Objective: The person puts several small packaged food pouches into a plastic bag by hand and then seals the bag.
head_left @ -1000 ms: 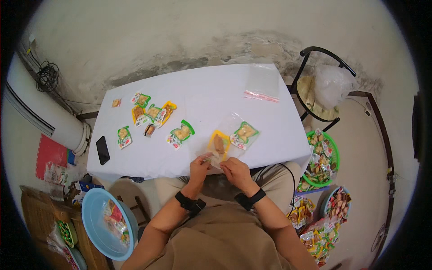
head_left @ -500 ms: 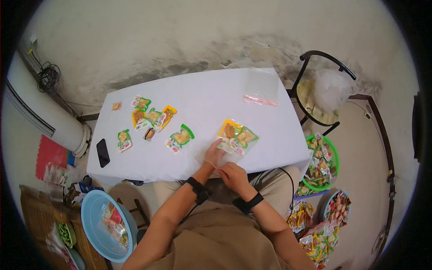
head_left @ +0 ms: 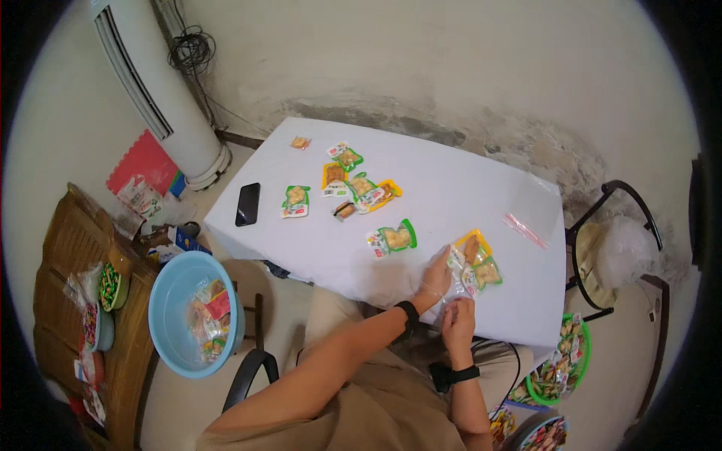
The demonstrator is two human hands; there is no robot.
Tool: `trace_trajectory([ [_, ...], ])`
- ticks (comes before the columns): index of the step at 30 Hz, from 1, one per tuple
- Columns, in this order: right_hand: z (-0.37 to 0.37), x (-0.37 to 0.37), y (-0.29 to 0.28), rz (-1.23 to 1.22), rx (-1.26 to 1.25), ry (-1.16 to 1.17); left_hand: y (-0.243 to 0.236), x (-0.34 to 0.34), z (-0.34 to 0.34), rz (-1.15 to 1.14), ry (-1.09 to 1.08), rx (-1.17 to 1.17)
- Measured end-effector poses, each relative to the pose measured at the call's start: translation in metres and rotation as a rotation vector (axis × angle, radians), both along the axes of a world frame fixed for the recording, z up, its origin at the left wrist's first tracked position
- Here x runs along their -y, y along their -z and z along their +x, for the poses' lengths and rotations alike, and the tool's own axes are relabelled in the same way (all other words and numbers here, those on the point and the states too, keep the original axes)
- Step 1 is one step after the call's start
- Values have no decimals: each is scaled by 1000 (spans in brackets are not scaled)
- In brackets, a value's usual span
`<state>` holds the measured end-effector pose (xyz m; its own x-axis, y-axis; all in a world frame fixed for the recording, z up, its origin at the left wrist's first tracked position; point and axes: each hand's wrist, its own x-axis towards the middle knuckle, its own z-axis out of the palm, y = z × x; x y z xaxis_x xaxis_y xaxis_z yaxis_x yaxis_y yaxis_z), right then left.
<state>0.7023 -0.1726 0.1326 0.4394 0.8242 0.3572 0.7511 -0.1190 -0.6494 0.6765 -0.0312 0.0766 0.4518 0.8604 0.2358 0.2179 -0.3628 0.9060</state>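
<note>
A clear plastic bag (head_left: pixel 456 289) lies at the table's near right edge. Inside it are a yellow-edged snack packet (head_left: pixel 481 239) and a green-edged snack packet (head_left: pixel 487 272). My left hand (head_left: pixel 436 275) reaches into the bag's mouth, its fingers closed at the packets and partly hidden by them. Beside it, my right hand (head_left: pixel 458 319) has its fingers curled together, pinching the bag's near edge. A loose green-edged packet (head_left: pixel 395 238) rests left of my left hand.
Several snack packets (head_left: pixel 361 188) and a black phone (head_left: pixel 247 204) lie on the white-covered table (head_left: pixel 301 252). Flat clear bags (head_left: pixel 530 218) lie at its right end. A blue basin (head_left: pixel 159 319) stands left, a green basket (head_left: pixel 586 361) right, a black-framed chair (head_left: pixel 615 188) beyond.
The view has swung left, so the table appears farther right and tilted. My left hand stays at the packets in the bag, and my right hand stays at the bag's edge.
</note>
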Motion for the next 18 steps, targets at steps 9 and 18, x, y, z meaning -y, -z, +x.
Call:
trace_trajectory([
  [9, 4, -30, -7, 56, 30, 7, -4, -22, -17, -208, 65, -69],
  [18, -7, -36, -4, 82, -21, -25, 0, 0, -47, 334, 0, -394],
])
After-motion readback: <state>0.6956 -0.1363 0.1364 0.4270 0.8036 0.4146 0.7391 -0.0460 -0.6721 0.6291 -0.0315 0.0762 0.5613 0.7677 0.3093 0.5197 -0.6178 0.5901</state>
